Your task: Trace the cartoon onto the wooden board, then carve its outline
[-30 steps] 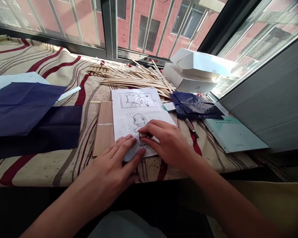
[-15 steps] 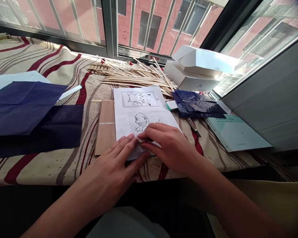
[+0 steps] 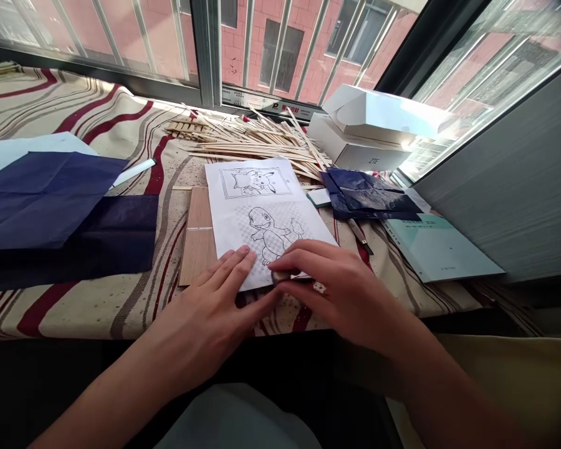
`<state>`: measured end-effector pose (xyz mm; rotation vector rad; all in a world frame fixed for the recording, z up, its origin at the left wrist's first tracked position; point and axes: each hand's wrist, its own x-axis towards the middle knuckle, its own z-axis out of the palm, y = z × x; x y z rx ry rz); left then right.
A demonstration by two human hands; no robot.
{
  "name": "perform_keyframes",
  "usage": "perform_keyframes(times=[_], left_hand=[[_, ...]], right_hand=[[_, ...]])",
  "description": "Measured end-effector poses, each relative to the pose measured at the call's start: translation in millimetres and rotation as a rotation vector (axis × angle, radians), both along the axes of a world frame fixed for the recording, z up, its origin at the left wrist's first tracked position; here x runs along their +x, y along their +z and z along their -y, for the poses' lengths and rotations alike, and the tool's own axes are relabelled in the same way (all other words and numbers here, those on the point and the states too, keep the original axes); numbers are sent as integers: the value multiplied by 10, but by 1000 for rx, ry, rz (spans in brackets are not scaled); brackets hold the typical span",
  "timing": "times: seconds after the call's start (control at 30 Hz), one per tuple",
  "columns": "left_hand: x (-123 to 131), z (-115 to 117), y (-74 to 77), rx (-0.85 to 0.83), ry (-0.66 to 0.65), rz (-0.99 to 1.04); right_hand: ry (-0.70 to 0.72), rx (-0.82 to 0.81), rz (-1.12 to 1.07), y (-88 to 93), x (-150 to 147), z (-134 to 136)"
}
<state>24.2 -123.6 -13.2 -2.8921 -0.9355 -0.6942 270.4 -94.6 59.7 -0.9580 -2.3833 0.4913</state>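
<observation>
The left hand (image 3: 212, 308) lies flat, fingers extended, on the lower left of a printed paper sheet (image 3: 229, 215). The right hand (image 3: 343, 290) is curled at the sheet's lower right, fingertips close to the thumb; I cannot tell what they pinch. The sheet rests on the surface (image 3: 135, 308), partly covering a wooden board (image 3: 199, 240). To the right lie a utility knife (image 3: 359, 234) and a pale green booklet (image 3: 442, 252); farther back, thin wooden sticks (image 3: 257, 140) lie heaped beside a white ZTE box (image 3: 355, 153).
</observation>
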Motion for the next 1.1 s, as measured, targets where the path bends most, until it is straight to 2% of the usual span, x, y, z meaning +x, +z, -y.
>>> perform_keyframes(times=[0.13, 0.27, 0.53, 0.63, 0.73, 0.83, 0.97, 1.1], left_hand=[[-8, -8, 4, 50, 1, 4], [18, -19, 44, 59, 47, -26], [121, 35, 115, 106, 49, -86], [124, 30, 143, 104, 42, -98], [117, 18, 164, 98, 35, -127], [120, 21, 158, 107, 36, -137], [122, 31, 110, 103, 59, -95], [111, 24, 109, 60, 64, -88]], right_hand=[[-109, 109, -32, -11, -21, -103], [-66, 30, 45, -149, -89, -258], [8, 62, 168, -89, 43, -194], [-29, 123, 132, -124, 3, -261], [-7, 100, 96, -157, -16, -255], [-12, 103, 125, -170, -28, -218], [-137, 156, 127, -192, -63, -223], [-64, 107, 118, -190, -64, -236]])
